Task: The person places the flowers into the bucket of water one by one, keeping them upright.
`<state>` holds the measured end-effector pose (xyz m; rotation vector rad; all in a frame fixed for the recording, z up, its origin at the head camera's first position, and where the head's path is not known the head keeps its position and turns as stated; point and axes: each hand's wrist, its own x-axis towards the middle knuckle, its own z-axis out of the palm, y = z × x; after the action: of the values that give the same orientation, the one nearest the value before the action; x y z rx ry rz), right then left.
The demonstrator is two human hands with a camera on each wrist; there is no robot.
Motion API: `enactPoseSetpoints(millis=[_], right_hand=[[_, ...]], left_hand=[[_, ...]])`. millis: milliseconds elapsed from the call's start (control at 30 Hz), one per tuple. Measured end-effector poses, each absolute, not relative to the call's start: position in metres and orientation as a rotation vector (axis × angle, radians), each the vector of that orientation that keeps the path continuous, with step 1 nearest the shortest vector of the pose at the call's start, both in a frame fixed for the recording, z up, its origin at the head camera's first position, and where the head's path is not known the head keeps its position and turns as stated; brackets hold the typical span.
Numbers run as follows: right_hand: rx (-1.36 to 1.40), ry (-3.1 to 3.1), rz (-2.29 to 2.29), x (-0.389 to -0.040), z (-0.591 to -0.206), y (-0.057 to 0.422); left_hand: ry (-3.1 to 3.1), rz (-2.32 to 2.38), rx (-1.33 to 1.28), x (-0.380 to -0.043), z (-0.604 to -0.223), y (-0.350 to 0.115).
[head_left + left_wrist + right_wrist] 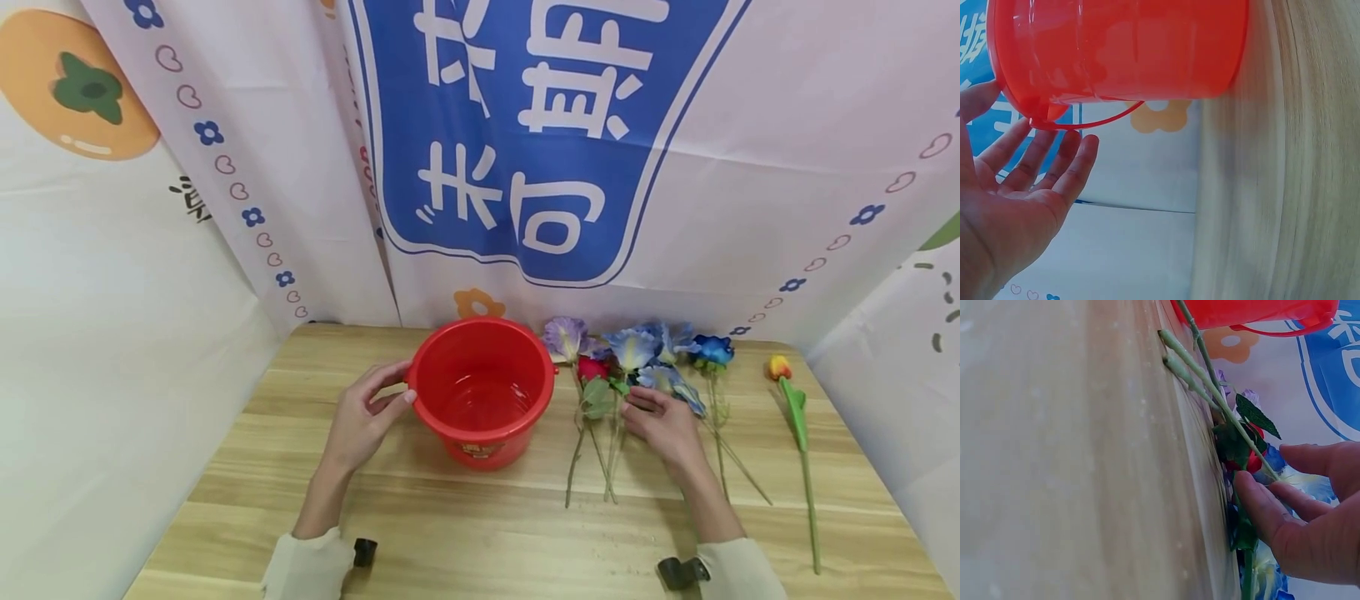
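Observation:
A red plastic bucket (483, 450) stands on the wooden table. My left hand (358, 425) touches its left rim by the handle lug, thumb and fingers spread; in the left wrist view the fingertips lie by the thin red bucket handle (1107, 120). To the right of the bucket lies a bunch of artificial flowers: a purple flower (565, 337), a red rose (592, 369) and pale blue flowers (632, 348). My right hand (667, 429) is over their stems. In the right wrist view its thumb and fingers are apart, fingertips at a green stem (1235, 419).
A blue rose (712, 350) lies right of the bunch, and an orange-yellow tulip (780, 367) with a long green stem lies farther right. Printed cloth (750, 183) hangs behind the table (510, 533). Black wrist devices sit by both sleeves.

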<state>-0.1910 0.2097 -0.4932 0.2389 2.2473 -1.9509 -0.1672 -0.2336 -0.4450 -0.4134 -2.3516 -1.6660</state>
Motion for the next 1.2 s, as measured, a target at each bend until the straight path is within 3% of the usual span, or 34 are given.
enactPoseSetpoints(millis=[533,1200], right_hand=[[0.285,2.107,-2.004,-0.196,-0.5,0.21],[0.184,2.206,-2.022,-0.18,-0.462,0.206]], left_hand=[[-2.329,-1.645,-0.388,-0.169,-0.448,-0.234],[-2.311,-1.676,-0.394,-0.168,-0.449,-0.234]])
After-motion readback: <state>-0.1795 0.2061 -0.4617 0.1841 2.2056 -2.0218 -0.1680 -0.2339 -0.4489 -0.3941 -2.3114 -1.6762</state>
